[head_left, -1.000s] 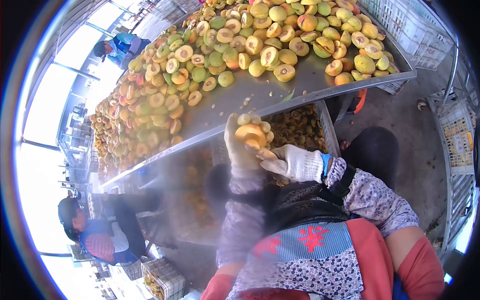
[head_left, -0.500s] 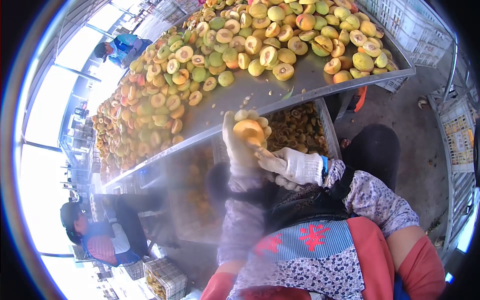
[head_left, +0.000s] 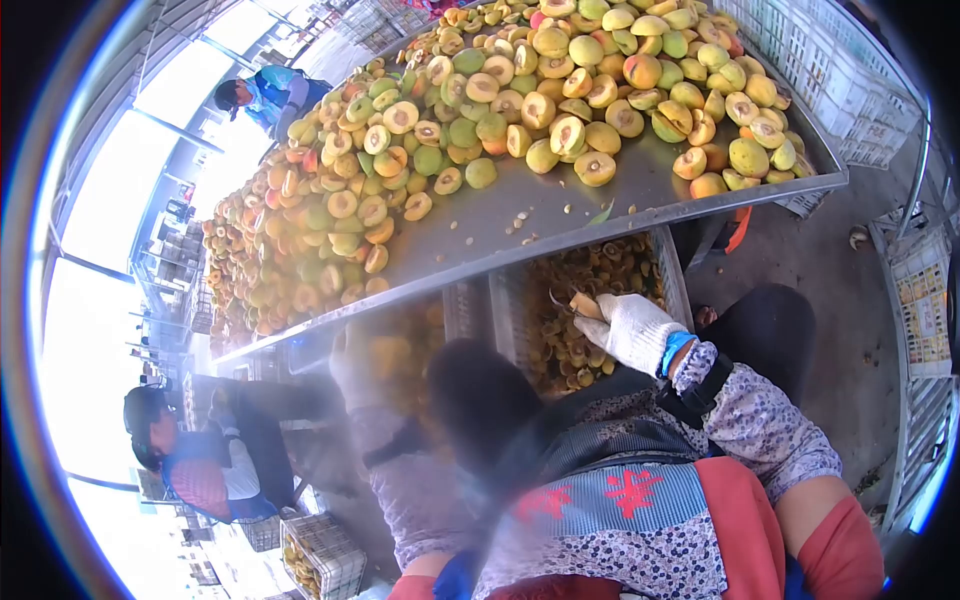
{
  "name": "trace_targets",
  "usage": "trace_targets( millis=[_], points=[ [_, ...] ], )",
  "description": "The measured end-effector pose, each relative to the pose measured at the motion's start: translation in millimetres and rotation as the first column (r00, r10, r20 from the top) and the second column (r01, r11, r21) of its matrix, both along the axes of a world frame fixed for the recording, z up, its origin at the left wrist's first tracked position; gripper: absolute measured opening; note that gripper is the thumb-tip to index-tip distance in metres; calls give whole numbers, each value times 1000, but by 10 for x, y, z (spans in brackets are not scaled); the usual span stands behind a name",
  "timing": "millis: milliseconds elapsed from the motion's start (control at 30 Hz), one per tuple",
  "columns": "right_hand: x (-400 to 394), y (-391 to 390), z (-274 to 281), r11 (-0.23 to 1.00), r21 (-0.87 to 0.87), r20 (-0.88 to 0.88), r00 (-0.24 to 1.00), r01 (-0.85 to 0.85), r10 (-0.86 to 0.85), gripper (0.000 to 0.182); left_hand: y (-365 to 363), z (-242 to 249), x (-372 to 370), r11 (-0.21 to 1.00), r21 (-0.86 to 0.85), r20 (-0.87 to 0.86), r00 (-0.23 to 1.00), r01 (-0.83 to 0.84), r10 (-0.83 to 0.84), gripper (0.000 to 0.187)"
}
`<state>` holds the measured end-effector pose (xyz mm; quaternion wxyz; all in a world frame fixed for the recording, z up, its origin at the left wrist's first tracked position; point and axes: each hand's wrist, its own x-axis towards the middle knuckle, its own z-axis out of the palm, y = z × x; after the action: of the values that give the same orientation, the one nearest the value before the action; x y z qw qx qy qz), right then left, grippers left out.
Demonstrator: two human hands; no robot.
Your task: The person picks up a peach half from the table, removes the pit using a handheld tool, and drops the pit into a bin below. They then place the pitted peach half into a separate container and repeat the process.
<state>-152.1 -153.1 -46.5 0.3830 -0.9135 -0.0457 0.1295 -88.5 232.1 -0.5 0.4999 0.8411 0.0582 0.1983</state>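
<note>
My right hand [head_left: 640,332], in a white knit glove, is closed round a small wooden-handled pitting knife [head_left: 585,305] with a thin curved metal tip. It is over a crate [head_left: 674,275] of brownish-yellow peach scraps below the table edge. My left hand [head_left: 358,372], gloved too, is low on the left and smeared by haze and motion. A yellow-orange blur lies beside its fingers, over a second container of fruit; I cannot tell whether the hand grips it. Halved and whole peaches [head_left: 540,110] are heaped on the metal table [head_left: 520,200] in front of me.
Two other people sit along the table's left side, one near [head_left: 205,465] and one farther off [head_left: 265,98]. White crates [head_left: 840,80] are stacked at the back right. A crate [head_left: 335,555] with fruit stands at lower left. A metal rack [head_left: 905,400] is at right.
My hands have parted. The left has moved left and down with the peach half it held, now blurred; the right has shifted slightly right, still gripping the pitting knife.
</note>
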Motion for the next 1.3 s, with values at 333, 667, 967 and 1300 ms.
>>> trace_targets(
  millis=[333, 667, 967, 1300],
  points=[
    [589, 138, 275, 941, 328, 326, 945, -82, -32, 35, -1260, 257, 1804, 988, -69, -336, 929, 140, -155, 52],
    [779, 20, 300, 937, 341, 243, 956, 75, -165, 29, -1514, -158, 2418, 629, 609, -588, 808, 482, -50, 57],
    [781, 211, 400, 971, 217, 328, 929, 103, -172, 29, -2048, 418, 823, 660, -652, -177, 770, 374, -612, 34],
    [641, 304, 282, 955, 297, 262, 961, 2, -83, 34, -2197, 84, 449, 339, -917, 56, 910, 210, -411, 37]
  ],
)
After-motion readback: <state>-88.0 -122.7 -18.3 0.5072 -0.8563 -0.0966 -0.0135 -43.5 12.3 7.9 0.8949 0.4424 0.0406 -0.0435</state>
